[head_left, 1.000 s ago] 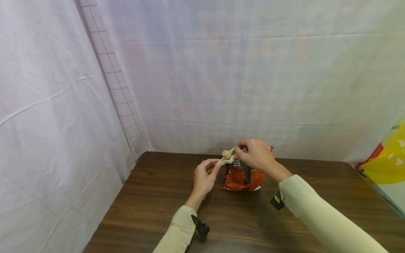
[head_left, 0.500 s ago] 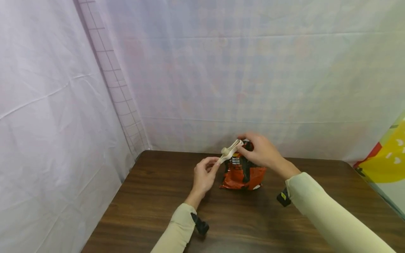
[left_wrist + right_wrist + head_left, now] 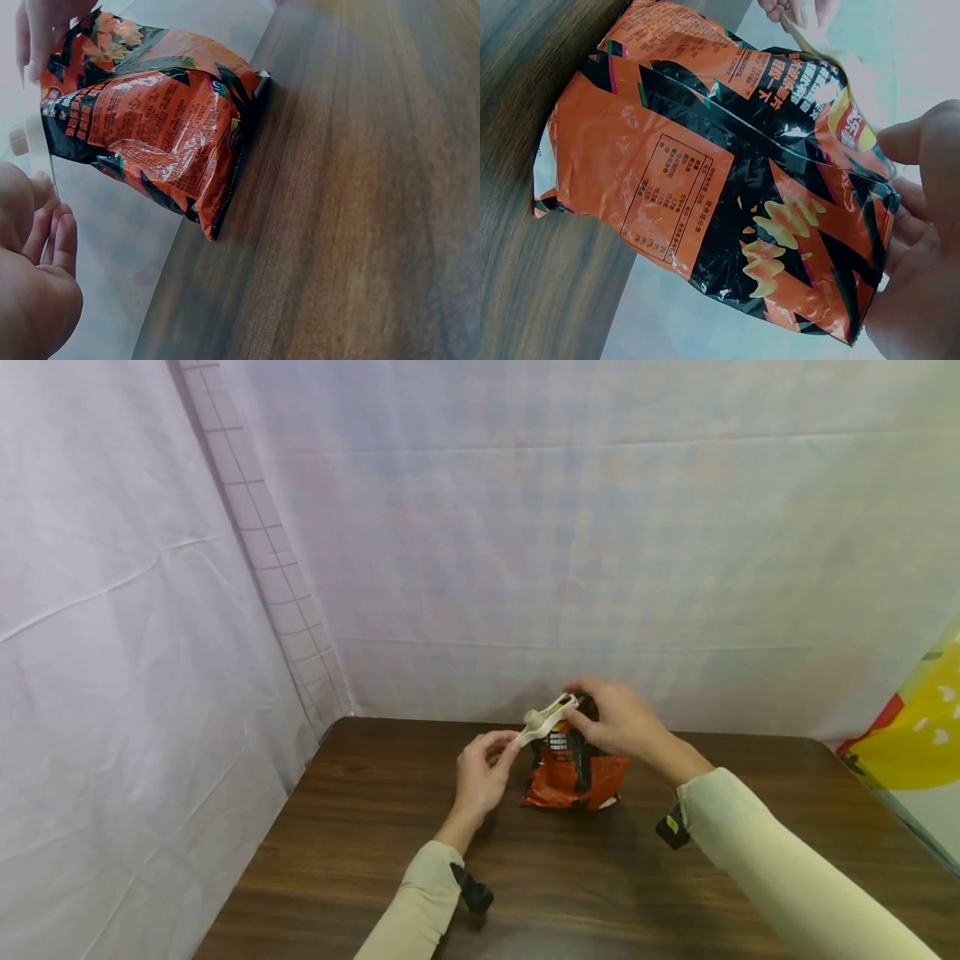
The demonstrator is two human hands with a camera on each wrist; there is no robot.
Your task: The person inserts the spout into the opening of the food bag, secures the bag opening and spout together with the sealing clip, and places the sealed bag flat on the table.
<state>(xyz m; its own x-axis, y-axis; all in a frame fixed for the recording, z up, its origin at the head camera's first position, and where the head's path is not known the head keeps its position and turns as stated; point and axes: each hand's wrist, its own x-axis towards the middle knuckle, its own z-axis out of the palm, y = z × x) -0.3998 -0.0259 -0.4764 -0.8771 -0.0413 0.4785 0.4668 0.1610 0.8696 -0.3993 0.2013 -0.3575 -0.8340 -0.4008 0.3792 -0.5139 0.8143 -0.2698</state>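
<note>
A cream bag clip [image 3: 546,724] with a round cap lies slantwise across the top of an orange and black chip bag [image 3: 558,782]. My left hand [image 3: 480,781] pinches the clip's near left end between thumb and fingers. At the far end, my right hand [image 3: 618,720] has its thumb and forefinger on either side of the clip. In the right wrist view, the thumb of the right hand [image 3: 930,217] touches the bag's top edge, with fingers partly hidden behind the bag [image 3: 679,172]. The bag [image 3: 161,124] stands with its bottom on the wood.
A dark wooden table [image 3: 360,860] bears the bag. Pale patterned cloth [image 3: 600,527] hangs behind it, and white cloth [image 3: 127,693] hangs at the left. Yellow and red material [image 3: 911,743] shows at the right edge. Each wrist carries a black camera [image 3: 474,893].
My right hand has shifted slightly up and right, and the clip's far end has come up and into sight. The left hand has kept its hold, almost still.
</note>
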